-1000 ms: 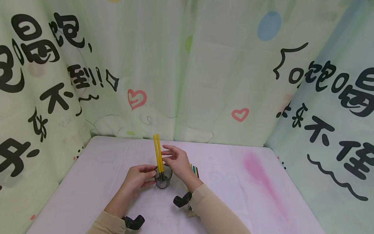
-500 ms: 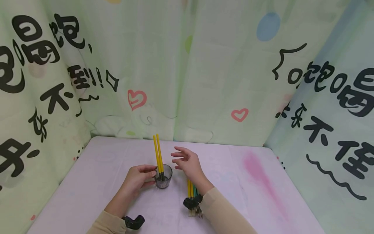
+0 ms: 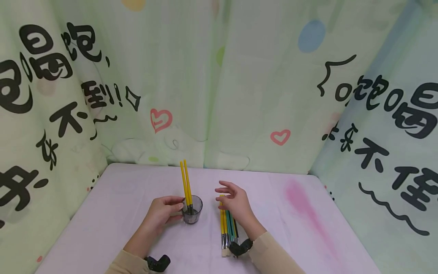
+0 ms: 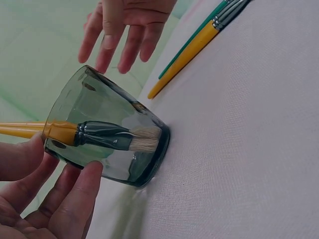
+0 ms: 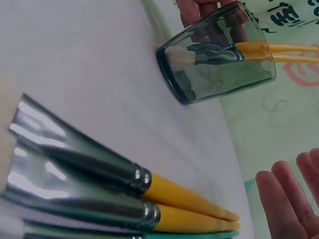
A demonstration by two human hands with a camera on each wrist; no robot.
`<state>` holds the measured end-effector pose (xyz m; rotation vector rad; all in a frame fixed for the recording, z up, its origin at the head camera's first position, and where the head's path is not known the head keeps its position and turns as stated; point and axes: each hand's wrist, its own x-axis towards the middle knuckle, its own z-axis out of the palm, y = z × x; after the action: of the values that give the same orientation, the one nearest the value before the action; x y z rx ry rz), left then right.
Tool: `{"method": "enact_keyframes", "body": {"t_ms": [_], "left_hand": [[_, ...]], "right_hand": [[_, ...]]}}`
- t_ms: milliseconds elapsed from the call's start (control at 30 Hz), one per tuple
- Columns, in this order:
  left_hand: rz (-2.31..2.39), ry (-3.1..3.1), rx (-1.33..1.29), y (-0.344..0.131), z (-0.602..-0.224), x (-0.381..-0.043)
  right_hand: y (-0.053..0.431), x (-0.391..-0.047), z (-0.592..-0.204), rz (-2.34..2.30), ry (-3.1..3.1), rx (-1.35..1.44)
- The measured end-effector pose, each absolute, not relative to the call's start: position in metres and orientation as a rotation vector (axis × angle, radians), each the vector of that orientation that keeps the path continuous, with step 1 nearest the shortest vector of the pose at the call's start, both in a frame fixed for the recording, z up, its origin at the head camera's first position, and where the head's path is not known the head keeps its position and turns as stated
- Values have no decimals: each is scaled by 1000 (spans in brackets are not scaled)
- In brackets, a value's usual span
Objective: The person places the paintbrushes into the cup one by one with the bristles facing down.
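Note:
A clear grey glass [image 3: 197, 207] stands upright on the table, with two yellow-handled paintbrushes [image 3: 186, 182] leaning in it, bristles down. My left hand [image 3: 161, 213] holds the glass at its left side, the thumb near the rim and fingers on the wall in the left wrist view. Over the handle ends of a row of paintbrushes [image 3: 224, 226] hovers my right hand [image 3: 237, 201], fingers loosely spread and holding nothing. Those brushes lie side by side, bristles toward me, with yellow, green and dark handles. The right hand and wrist camera partly cover them.
A pale pink cloth-covered table [image 3: 102, 224] bears a brighter pink patch [image 3: 304, 198] on the right. Printed curtains [image 3: 239, 95] hang close behind and on both sides. A black camera [image 3: 158, 263] sits on my left wrist.
My right hand has moved from beside the glass to the right and toward me, over the lying brushes. My left hand stays at the glass, and the two brushes still lean in it.

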<state>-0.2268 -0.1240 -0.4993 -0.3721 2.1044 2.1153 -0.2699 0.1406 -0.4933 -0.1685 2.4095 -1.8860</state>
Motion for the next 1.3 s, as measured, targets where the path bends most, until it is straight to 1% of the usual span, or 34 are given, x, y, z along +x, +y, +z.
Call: {"method": "enact_keyframes", "body": {"t_ms": [300,633,1300], "left_hand": [[2126,2106,-356,-124,-501,-226],[2114,2113,-362,-124,-500,-226],[2102,2114,-369,-124,-499,-226]], "right_hand": [[161,-262,-495,-1869,2420,-39],[174,-253,-497,-1750,2491,130],[184,-249,-510,-1436,2635,167]]}}
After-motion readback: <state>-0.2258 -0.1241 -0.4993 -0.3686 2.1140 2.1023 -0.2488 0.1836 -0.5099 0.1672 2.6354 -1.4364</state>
